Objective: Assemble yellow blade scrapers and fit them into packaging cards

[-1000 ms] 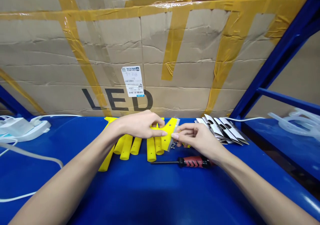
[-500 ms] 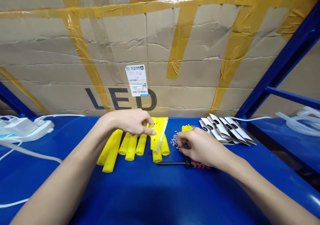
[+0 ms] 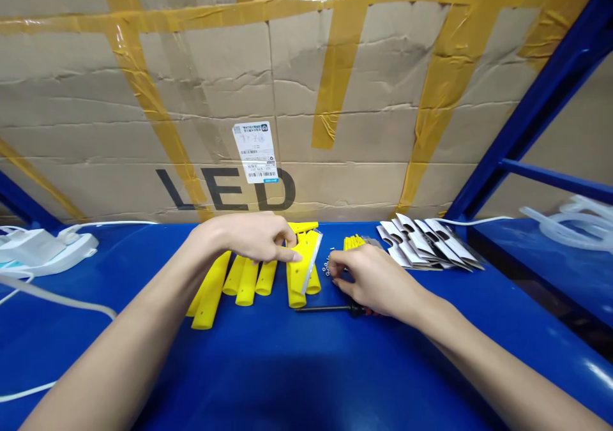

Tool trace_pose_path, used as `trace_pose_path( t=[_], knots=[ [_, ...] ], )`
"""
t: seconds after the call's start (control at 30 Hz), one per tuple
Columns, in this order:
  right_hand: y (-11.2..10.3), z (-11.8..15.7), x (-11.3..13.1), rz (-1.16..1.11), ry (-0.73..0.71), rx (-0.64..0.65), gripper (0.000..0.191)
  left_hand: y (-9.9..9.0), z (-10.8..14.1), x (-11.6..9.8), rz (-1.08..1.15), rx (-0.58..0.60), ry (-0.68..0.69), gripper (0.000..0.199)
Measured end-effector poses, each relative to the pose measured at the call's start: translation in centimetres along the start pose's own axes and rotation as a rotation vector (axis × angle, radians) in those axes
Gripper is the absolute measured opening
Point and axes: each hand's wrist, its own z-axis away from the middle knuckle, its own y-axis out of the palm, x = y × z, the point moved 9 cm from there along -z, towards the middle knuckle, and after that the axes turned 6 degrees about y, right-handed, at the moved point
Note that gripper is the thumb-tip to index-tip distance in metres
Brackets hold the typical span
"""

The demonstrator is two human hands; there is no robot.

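Between thumb and fingers, my left hand (image 3: 253,236) grips a flat yellow scraper head (image 3: 299,271) with a silvery blade strip along its right edge and small holes in its face. It is held tilted over several yellow tubular handles (image 3: 207,303) lying side by side. My right hand (image 3: 376,278) is down at a scatter of small metal nuts and screws (image 3: 326,269), its thumb and index finger curled close together. Whatever sits between those fingertips is hidden or too small to name. Under that hand lies a screwdriver (image 3: 325,309), its dark shaft pointing left and its handle mostly covered.
Small yellow sticks (image 3: 353,242) lie bunched behind my right hand. White-and-black card sleeves (image 3: 421,242) are fanned out at the back right. A white power strip (image 3: 71,255) with cables sits at the left. A taped cardboard box (image 3: 297,86) stands behind the blue surface (image 3: 287,367).
The camera view has shifted slightly. The scraper head has turned a little in my left hand, its blade edge slanting more. My right hand remains at the small metal parts, covering more of the screwdriver handle.
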Motion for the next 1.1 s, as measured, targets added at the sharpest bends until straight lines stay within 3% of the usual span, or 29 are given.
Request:
trace_pose_path(
  t=[0.13, 0.43, 0.87, 1.1],
  knots=[
    [0.1, 0.0, 0.1, -0.064, -0.021, -0.018, 0.018, 0.2, -0.1, -0.2, 0.000, 0.017, 0.001, 0.032],
    [-2.8, 0.6, -0.4, -0.314, 0.004, -0.124, 0.020, 1.3, -1.2, -0.8, 0.079, 0.045, 0.069, 0.036],
    [0.0, 0.5, -0.7, -0.138, -0.050, -0.036, 0.013, 1.1, -0.8, 0.0, 0.090, 0.041, 0.025, 0.036],
    [0.3, 0.2, 0.2, -0.025, -0.085, -0.051, 0.011, 0.9, -0.8, 0.3, 0.094, 0.027, 0.024, 0.037]
  ],
)
